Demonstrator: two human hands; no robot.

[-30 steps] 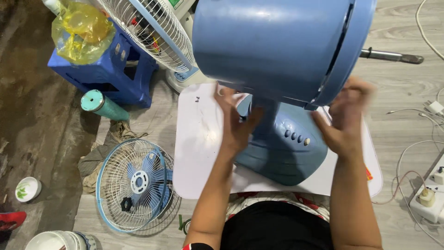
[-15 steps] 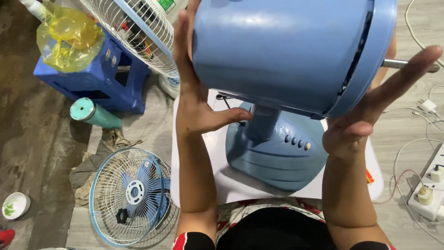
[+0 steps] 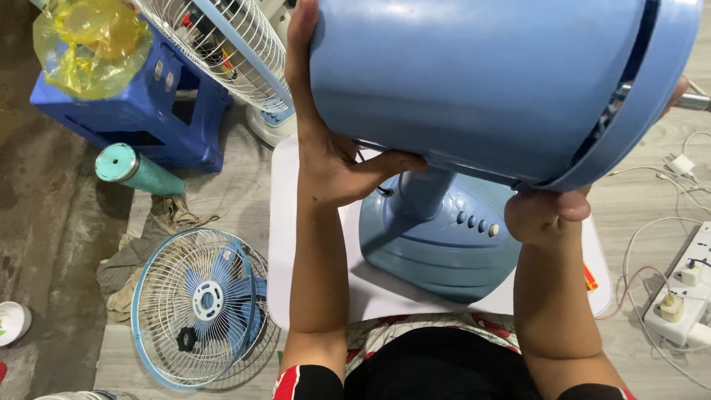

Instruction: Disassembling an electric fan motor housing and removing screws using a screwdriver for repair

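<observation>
We hold the blue fan head (image 3: 489,81) up close in front of us, above its rounded blue base (image 3: 437,244), which stands on the white board (image 3: 296,244) across our lap; the head fills most of the view, a big smooth plastic drum with a rim along its right edge. We judge it bulky but fairly light at the shell, with its weight sitting where the motor would be; the plastic looks stiff, glossy and rather slippery, and likely to crack if dropped. The surest hold seems to be the rim and the underside near the neck, one hand on each flank, as we have it.

Our left hand (image 3: 329,159) lies flat along the left wall, fingers stretched upward and together, thumb hooked under the lower edge; it presses rather than clamps. Our right hand (image 3: 548,215) props the underside on the right; its fingers reach behind the rim, so we cannot tell how they sit.

On the floor to the left lies a caged blue fan (image 3: 196,307); behind it stands a blue stool (image 3: 126,118) beside a white fan grille (image 3: 222,44); a teal cylinder (image 3: 137,170) lies near the stool; a white power strip (image 3: 681,304) sits at the right.
</observation>
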